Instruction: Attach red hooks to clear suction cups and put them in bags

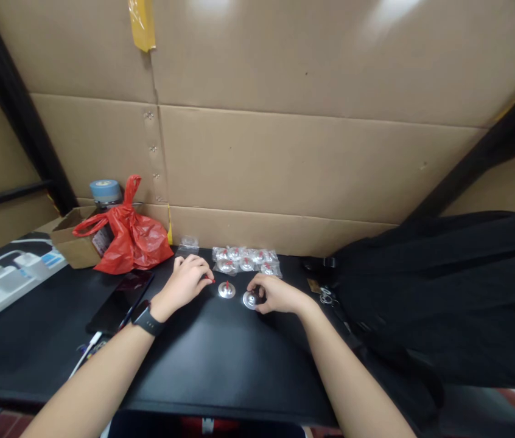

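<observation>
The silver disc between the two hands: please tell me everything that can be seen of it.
The silver disc is small, round and shiny, metal by its look, with a short red stub upright at its middle. It lies flat on the black table, between the left hand and the right hand; neither seems to touch it.

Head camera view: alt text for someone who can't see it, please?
On a black table, the right hand pinches a small silver disc; the left hand rests beside a second disc. Bagged discs and a red bag lie behind.
</observation>
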`<action>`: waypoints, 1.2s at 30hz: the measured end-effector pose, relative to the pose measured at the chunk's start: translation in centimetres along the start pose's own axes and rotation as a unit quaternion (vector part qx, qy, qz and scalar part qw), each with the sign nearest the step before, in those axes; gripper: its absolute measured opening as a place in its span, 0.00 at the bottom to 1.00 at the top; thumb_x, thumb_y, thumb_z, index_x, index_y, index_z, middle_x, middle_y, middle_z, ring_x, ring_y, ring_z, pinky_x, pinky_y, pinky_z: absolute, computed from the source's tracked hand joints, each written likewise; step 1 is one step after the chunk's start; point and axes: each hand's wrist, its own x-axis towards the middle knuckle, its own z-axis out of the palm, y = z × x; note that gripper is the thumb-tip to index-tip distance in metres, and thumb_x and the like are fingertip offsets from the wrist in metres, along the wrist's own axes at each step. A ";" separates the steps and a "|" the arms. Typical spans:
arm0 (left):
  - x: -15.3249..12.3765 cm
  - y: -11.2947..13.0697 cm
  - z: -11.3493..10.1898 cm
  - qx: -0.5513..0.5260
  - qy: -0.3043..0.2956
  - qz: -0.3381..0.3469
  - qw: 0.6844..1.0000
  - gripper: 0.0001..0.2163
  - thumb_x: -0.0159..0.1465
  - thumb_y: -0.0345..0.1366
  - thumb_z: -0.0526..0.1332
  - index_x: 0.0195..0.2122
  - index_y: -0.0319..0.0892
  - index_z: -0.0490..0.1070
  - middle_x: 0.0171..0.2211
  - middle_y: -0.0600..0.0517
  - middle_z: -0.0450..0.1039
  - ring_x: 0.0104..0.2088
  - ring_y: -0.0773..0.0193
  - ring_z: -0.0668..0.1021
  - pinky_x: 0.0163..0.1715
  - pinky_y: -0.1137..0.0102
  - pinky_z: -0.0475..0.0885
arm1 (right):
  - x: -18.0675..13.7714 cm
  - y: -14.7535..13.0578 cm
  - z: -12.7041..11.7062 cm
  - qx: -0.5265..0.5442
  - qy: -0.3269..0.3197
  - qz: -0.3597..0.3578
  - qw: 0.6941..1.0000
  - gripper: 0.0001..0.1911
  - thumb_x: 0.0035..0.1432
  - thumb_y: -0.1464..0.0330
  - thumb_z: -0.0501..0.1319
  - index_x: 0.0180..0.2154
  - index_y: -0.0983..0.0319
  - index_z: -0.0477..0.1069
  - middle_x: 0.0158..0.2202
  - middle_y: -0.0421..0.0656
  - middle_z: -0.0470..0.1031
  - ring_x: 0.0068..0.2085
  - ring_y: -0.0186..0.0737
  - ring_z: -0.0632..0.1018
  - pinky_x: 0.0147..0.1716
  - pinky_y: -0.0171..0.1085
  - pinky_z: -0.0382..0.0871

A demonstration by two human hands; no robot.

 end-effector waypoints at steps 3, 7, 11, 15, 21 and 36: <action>0.0 -0.1 0.2 -0.002 0.000 -0.002 1.000 0.06 0.67 0.38 0.60 0.35 0.46 0.76 0.41 0.51 0.76 0.50 0.56 0.70 0.47 0.60 0.56 | 0.1 -1.2 0.5 -0.019 0.000 -0.013 1.000 0.21 0.38 0.74 0.70 0.40 0.64 0.75 0.36 0.42 0.75 0.31 0.36 0.75 0.32 0.34 0.69; 0.0 0.1 0.2 -0.007 0.005 -0.010 1.000 0.06 0.67 0.38 0.61 0.36 0.46 0.76 0.43 0.50 0.76 0.51 0.55 0.70 0.49 0.59 0.57 | 0.0 -2.7 0.9 -0.054 0.023 -0.040 0.997 0.18 0.39 0.70 0.70 0.37 0.62 0.74 0.35 0.41 0.75 0.32 0.37 0.75 0.32 0.34 0.68; 0.2 0.7 0.0 -0.054 0.003 -0.037 0.998 0.05 0.66 0.40 0.62 0.36 0.47 0.76 0.44 0.51 0.76 0.51 0.55 0.71 0.52 0.57 0.59 | 0.0 -3.6 0.9 -0.043 0.073 -0.093 0.992 0.18 0.41 0.68 0.71 0.37 0.60 0.72 0.39 0.41 0.75 0.37 0.40 0.76 0.37 0.37 0.69; 0.5 1.7 0.0 -0.174 0.001 -0.045 0.984 0.04 0.64 0.38 0.64 0.34 0.46 0.77 0.43 0.51 0.76 0.48 0.57 0.74 0.53 0.59 0.64 | 0.1 -4.4 0.8 0.045 0.154 -0.175 0.971 0.18 0.43 0.69 0.70 0.39 0.59 0.72 0.46 0.45 0.73 0.45 0.43 0.76 0.42 0.39 0.71; 0.6 3.2 0.9 -0.343 0.019 -0.039 0.938 0.05 0.63 0.38 0.65 0.34 0.43 0.77 0.41 0.48 0.75 0.46 0.57 0.76 0.52 0.62 0.69 | 0.5 -5.6 2.1 0.109 0.265 -0.218 0.933 0.23 0.44 0.69 0.71 0.44 0.59 0.72 0.51 0.49 0.70 0.49 0.47 0.74 0.37 0.39 0.73; 0.0 4.8 0.7 -0.359 0.116 -0.062 0.924 0.03 0.62 0.34 0.64 0.32 0.42 0.76 0.39 0.49 0.71 0.43 0.59 0.75 0.49 0.65 0.68 | 1.0 -6.3 3.2 0.197 0.283 -0.172 0.923 0.20 0.53 0.63 0.71 0.48 0.57 0.76 0.45 0.47 0.72 0.40 0.41 0.75 0.34 0.39 0.72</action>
